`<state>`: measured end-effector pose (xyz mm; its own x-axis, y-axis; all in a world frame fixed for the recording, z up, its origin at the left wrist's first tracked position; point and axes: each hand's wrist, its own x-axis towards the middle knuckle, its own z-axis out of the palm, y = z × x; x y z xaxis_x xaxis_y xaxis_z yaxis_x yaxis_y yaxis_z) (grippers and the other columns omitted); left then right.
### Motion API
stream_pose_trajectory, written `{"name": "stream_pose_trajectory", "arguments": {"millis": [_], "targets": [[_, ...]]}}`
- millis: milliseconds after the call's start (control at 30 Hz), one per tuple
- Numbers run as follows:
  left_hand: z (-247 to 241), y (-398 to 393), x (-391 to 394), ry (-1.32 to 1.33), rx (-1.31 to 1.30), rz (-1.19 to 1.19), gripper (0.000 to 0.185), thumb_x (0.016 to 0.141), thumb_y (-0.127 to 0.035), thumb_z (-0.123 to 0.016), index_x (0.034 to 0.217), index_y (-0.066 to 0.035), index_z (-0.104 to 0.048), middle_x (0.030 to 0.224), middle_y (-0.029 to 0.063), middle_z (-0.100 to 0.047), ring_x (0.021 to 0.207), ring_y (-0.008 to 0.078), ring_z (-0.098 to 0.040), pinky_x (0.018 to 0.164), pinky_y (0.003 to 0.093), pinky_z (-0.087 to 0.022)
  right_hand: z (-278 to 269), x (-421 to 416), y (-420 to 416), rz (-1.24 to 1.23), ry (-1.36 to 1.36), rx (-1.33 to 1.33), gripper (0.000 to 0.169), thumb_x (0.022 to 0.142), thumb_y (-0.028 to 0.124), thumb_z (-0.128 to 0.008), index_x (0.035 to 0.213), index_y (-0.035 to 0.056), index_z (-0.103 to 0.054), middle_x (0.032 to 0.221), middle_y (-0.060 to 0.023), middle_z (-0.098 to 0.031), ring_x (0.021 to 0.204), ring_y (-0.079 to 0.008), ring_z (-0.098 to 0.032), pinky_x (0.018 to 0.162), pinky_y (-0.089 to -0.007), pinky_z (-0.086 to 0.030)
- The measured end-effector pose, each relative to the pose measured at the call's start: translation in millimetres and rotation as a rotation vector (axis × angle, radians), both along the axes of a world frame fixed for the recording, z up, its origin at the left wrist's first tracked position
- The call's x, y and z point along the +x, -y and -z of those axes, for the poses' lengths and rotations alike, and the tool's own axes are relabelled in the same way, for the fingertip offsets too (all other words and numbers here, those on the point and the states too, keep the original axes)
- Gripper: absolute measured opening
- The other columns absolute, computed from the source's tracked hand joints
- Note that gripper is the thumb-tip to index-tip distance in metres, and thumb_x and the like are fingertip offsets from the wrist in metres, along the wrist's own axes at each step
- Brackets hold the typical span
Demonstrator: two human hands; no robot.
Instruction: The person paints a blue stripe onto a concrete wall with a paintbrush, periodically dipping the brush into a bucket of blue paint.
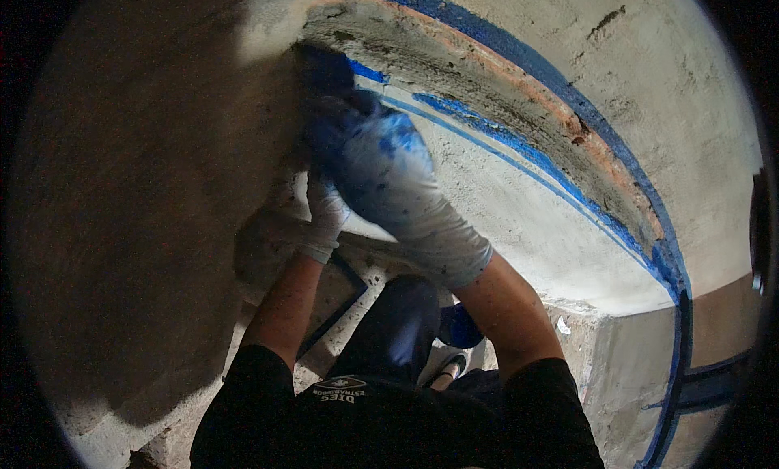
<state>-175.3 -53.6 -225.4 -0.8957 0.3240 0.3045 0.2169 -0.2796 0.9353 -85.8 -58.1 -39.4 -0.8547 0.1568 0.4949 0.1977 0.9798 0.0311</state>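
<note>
My right hand (389, 146), in a pale glove stained with blue paint, reaches up to the left end of a plastered recess (523, 225). Dark shadow hides its fingers and anything in them. Just below and to the left is my left hand (325, 210), in a whitish glove, its fingers hidden behind the right forearm and in shadow. A bright blue painted band (517, 141) and a thinner blue line (487, 145) run along the recess beneath its rough arched underside (487, 85). A broad dark blue band (517, 49) follows the arch's outer edge.
A shaded wall (134, 195) stands close on the left. Below my right forearm is a dark blue round container (461, 326), near my knee and a foot. The recess ends at a masonry corner (608, 317) on the right, with a white scrap (563, 325) nearby.
</note>
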Motion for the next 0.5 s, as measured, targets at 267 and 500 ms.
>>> {"name": "stream_pose_trajectory", "arguments": {"millis": [267, 500], "targets": [[33.2, -5.6, -8.2, -0.377, -0.077, 0.024, 0.018, 0.082, -0.020, -0.075, 0.093, -0.010, -0.065, 0.092, 0.0042, -0.067, 0.087, 0.0236, -0.061, 0.081, 0.0377, -0.048, -16.3, 119.1, -14.7, 0.064, -0.113, 0.168, 0.026, 0.075, 0.003, -0.071, 0.100, 0.0104, -0.065, 0.112, -0.0093, -0.067, 0.094, -0.0323, -0.065, 0.075, -0.0386, -0.055], [39.0, -7.2, -6.7, -0.495, -0.216, -0.084, 0.016, 0.083, -0.023, -0.073, 0.088, -0.010, -0.066, 0.093, 0.0042, -0.067, 0.090, 0.0247, -0.060, 0.083, 0.0384, -0.048, -19.5, 68.3, 1.9, -0.111, -0.174, -0.217, 0.027, 0.079, 0.010, -0.068, 0.106, 0.0111, -0.065, 0.120, -0.0093, -0.063, 0.099, -0.0317, -0.063, 0.078, -0.0393, -0.055]]}}
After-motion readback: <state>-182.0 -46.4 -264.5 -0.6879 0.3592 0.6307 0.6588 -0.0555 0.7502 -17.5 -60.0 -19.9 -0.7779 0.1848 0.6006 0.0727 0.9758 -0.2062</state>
